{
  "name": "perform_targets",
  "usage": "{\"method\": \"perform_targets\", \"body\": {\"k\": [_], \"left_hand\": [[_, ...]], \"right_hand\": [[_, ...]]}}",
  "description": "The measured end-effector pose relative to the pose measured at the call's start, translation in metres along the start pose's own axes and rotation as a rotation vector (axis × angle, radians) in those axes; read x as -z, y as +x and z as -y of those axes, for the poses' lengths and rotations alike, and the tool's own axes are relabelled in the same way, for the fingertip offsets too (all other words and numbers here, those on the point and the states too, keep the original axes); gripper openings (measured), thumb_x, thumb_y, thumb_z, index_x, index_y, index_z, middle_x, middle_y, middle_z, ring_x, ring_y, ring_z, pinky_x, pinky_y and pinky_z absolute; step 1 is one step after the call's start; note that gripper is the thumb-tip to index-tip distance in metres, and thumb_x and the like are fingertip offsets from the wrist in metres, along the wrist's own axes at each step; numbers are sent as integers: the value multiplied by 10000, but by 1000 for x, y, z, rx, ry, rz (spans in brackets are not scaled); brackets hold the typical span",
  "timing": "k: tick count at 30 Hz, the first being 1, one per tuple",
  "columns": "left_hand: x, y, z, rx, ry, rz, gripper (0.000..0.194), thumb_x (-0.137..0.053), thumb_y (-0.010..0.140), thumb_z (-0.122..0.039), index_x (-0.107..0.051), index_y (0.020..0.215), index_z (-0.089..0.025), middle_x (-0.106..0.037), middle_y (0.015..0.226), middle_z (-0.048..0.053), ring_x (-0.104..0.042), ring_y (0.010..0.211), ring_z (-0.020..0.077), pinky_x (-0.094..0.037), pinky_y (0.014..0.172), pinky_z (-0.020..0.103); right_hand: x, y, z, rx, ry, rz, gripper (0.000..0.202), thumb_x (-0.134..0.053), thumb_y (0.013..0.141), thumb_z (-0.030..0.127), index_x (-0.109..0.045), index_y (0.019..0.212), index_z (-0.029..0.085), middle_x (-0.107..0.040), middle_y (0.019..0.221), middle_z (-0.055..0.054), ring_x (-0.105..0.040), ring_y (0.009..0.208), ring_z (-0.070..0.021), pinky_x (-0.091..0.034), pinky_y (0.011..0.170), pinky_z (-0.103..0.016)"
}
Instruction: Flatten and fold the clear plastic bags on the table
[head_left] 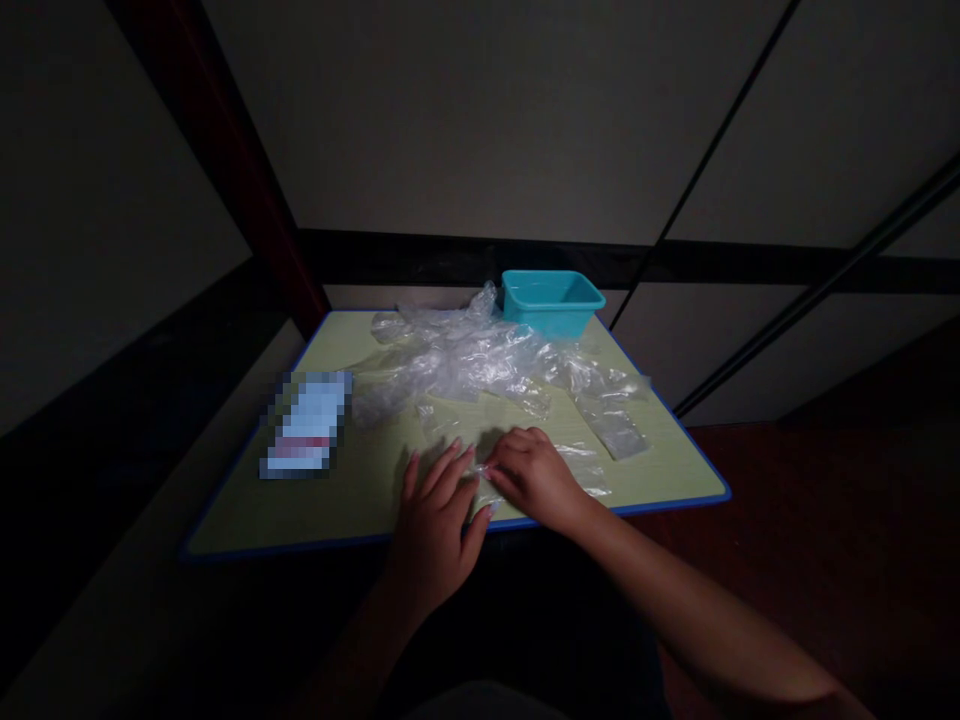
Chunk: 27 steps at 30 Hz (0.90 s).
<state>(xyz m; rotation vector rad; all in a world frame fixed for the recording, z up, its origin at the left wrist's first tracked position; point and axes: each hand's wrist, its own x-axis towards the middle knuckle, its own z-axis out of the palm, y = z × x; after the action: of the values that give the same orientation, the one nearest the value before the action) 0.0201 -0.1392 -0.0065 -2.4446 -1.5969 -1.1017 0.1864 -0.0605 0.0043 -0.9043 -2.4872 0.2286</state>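
Observation:
Near the front edge of the table, a clear plastic bag lies flat beneath my hands. My right hand is closed, its thumb and fingertips pinching the bag's left end. Just to the left, my left hand has its fingers spread and stretched out, with the fingertips at the tabletop beside the pinched end. A loose heap of crumpled clear plastic bags spreads over the table's far half. One bag from it reaches toward the right side.
A turquoise plastic basket stands at the far right corner. On the left lies a blurred, pale phone-like rectangle. The yellow table has a blue rim, and a panelled wall rises behind it.

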Motion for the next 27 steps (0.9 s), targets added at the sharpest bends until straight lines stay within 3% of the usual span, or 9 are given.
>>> {"method": "perform_targets", "body": {"k": [5, 8, 11, 16, 22, 27], "left_hand": [[0, 4, 2, 4, -67, -1, 256, -424, 921, -182, -650, 1041, -181, -715, 1096, 66, -594, 1150, 242, -199, 1113, 533], [1, 3, 6, 2, -69, 3, 251, -434, 923, -194, -652, 1046, -181, -715, 1100, 62, -601, 1145, 238, -215, 1110, 513], [3, 2, 9, -19, -46, 19, 254, -447, 924, -209, -647, 1077, -178, -698, 1150, 70, -587, 1167, 243, -209, 1118, 508], [8, 1, 17, -125, -23, 89, 273, -441, 918, -177, -649, 1094, -177, -677, 1199, 64, -566, 1198, 234, -187, 1138, 499], [18, 0, 30, -298, 69, 173, 308, -443, 907, -168, -659, 1124, -200, -667, 1217, 62, -552, 1216, 224, -170, 1155, 493], [21, -4, 32, -314, 107, 207, 310, -441, 925, -184, -648, 1155, -207, -667, 1217, 62, -551, 1216, 212, -140, 1164, 486]], "right_hand": [[13, -12, 4, -6, 28, -40, 167, -566, 901, 307, -653, 967, 181, -653, 951, -87, -549, 920, -224, -384, 809, -363], [27, -32, 7, -83, -4, -139, 203, -551, 901, 308, -641, 1042, 193, -644, 1037, -109, -548, 993, -250, -414, 849, -401], [35, -57, 9, -164, -83, -210, 214, -501, 916, 275, -647, 1055, 202, -657, 989, -104, -574, 961, -252, -444, 851, -421], [32, -80, 12, -177, -144, -126, 273, -497, 925, 274, -607, 1167, 209, -660, 1146, -108, -583, 1070, -248, -402, 983, -481], [22, -77, 13, -159, -166, -6, 425, -503, 925, 309, -501, 1339, 213, -585, 1317, -128, -529, 1217, -256, -303, 1080, -548], [19, -74, 14, -161, -159, 17, 416, -518, 916, 318, -533, 1316, 203, -597, 1301, -137, -535, 1214, -266, -291, 1088, -558]]}}
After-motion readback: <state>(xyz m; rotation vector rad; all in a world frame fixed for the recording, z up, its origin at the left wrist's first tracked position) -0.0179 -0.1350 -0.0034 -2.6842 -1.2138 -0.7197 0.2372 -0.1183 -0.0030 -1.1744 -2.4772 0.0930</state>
